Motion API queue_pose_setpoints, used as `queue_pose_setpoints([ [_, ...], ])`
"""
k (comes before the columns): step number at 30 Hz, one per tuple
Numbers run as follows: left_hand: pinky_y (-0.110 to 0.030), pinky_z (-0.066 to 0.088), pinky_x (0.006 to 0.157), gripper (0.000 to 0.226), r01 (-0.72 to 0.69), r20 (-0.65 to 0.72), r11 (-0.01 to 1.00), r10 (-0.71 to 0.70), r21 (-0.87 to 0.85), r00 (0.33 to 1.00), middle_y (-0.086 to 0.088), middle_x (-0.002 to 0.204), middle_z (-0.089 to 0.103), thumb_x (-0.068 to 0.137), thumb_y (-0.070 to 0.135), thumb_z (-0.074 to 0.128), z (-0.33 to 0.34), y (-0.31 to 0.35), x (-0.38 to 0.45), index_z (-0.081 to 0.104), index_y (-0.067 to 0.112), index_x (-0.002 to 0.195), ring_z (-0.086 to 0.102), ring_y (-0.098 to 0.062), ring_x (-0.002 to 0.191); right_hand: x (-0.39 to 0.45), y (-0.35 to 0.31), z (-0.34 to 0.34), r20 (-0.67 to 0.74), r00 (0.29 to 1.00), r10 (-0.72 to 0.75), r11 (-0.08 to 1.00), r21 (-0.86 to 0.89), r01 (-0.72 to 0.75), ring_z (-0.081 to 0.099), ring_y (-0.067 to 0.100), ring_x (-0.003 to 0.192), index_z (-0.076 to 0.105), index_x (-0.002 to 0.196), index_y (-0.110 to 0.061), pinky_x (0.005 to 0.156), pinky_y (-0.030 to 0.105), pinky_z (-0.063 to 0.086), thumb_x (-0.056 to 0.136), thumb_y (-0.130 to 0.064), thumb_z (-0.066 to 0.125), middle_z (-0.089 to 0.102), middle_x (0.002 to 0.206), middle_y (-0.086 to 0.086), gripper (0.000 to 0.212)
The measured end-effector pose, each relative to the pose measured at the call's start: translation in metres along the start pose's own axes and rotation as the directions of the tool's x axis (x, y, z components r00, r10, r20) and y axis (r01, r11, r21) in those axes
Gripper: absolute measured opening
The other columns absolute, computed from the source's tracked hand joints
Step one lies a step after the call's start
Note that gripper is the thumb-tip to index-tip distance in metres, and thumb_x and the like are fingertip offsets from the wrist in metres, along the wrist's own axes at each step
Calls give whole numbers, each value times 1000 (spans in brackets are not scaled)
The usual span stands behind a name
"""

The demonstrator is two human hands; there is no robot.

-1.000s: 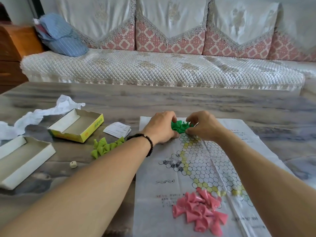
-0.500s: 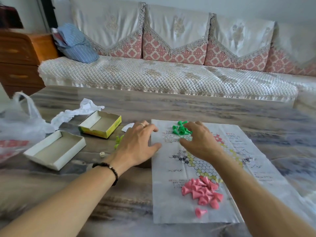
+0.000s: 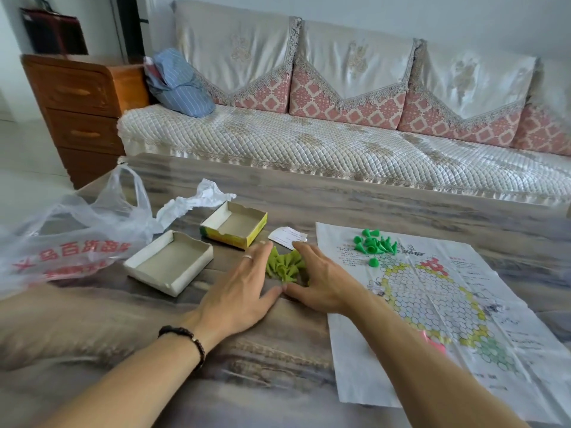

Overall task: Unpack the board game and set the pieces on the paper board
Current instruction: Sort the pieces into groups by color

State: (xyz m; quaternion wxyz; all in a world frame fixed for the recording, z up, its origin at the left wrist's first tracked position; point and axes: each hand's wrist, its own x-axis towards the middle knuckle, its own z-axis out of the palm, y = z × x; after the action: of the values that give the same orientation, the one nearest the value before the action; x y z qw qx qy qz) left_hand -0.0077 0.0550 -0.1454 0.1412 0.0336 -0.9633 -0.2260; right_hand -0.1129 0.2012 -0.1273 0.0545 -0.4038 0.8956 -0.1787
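Note:
The paper board (image 3: pixel 432 304) lies flat on the table at the right, printed with a hexagon track. A heap of bright green cone pieces (image 3: pixel 374 244) sits at its far end. A pile of olive-green cone pieces (image 3: pixel 284 267) lies on the table just left of the board. My left hand (image 3: pixel 241 291) and my right hand (image 3: pixel 318 279) flank that pile with fingers straight, cupping it from both sides. A sliver of the pink pieces (image 3: pixel 432 342) shows behind my right forearm.
Two open box halves, one white (image 3: pixel 168 262) and one yellow-sided (image 3: pixel 234 223), stand left of the pile. A folded paper slip (image 3: pixel 287 236), crumpled white paper (image 3: pixel 197 200) and a plastic bag (image 3: pixel 71 239) lie nearby. A sofa (image 3: pixel 340 143) runs behind the table.
Both hands left the bright green pieces at the board's far end and moved left to the olive-green pile. The camera view swung left as well.

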Motion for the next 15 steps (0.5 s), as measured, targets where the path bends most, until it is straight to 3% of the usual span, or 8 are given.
queue_pose_setpoints([
  [5, -29, 30, 105, 85, -15, 74, 1000, 16, -18, 997, 1, 161, -1, 89, 31, 56, 4, -3, 23, 0, 20, 151, 13, -17, 145, 12, 2, 5, -54, 998, -27, 996, 88, 32, 45, 16, 128, 37, 143, -21, 101, 22, 34, 82, -34, 64, 42, 143, -2, 68],
  [9, -30, 32, 104, 83, 8, 140, 1000, -7, -4, 990, -8, 151, 32, 84, 35, 60, 4, -13, 38, 12, 20, 151, 31, -21, 137, 14, 7, 9, -113, 992, -62, 994, 86, 72, 53, 17, 115, 50, 134, -16, 94, 21, 39, 83, -30, 64, 52, 130, -1, 55],
  [12, -26, 35, 100, 68, -34, 152, 999, 37, -19, 988, -1, 138, 46, 83, 36, 58, 5, -19, 40, 32, 22, 144, 41, -17, 127, 12, 8, 13, -143, 988, -56, 989, 124, 74, 51, 19, 119, 42, 139, -16, 96, 22, 37, 84, -26, 63, 51, 134, 2, 59],
  [15, -26, 40, 94, 57, 17, 113, 974, 9, -224, 994, 5, 118, 58, 83, 53, 44, 5, -24, 41, 46, 27, 134, 52, -14, 112, 11, 7, 15, -143, 989, -46, 990, 127, 64, 48, 20, 125, 34, 143, -16, 98, 20, 33, 85, -25, 62, 48, 140, 3, 65],
])
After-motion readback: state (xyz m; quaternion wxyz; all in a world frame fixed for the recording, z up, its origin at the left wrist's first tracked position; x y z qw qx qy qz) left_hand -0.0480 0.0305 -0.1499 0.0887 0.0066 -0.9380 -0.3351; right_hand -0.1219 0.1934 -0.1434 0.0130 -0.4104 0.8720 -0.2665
